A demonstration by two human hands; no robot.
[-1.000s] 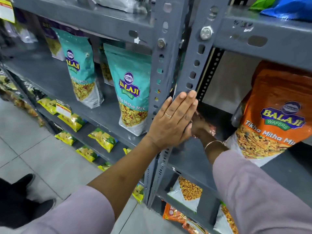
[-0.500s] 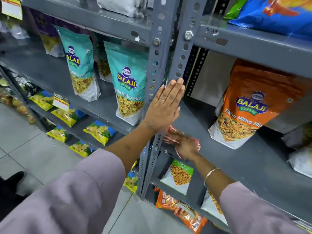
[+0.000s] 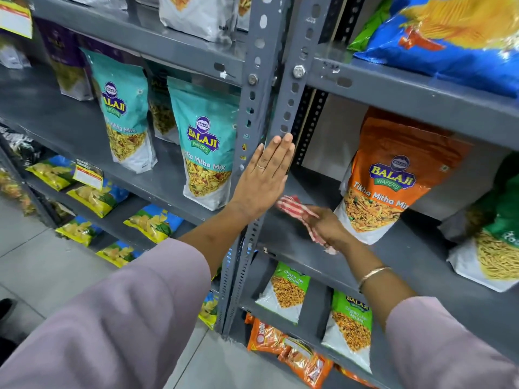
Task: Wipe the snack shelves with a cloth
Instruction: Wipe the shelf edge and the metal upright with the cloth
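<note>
Two hands are at the grey metal shelving. The left hand (image 3: pixel 262 175) lies flat against the perforated upright post (image 3: pixel 254 113), fingers straight and pressed together, a ring on one finger; it grips nothing. The right hand (image 3: pixel 327 227) rests palm down on the shelf (image 3: pixel 283 242) just right of that post, fingers closed over a red-and-white striped cloth (image 3: pixel 293 207). One end of the cloth shows ahead of the fingertips, toward the post; another bit trails out under the wrist side. The cloth lies on the shelf surface, pinned beneath the palm. A thin bangle (image 3: pixel 372 275) sits on the right forearm, below the hand. Both sleeves are pale mauve.

Immediately right of the right hand stands an orange Tikha Mitha Mix pouch (image 3: pixel 393 175), upright, its lower edge close to the knuckles; contact cannot be confirmed. Left of the left hand, beyond the post, a teal Mitha Mix pouch (image 3: pixel 203 144) stands upright on the neighbouring shelf. Under the right hand, on the tier beneath, stand green Chana Jor Garam packs (image 3: pixel 286 290).
</note>
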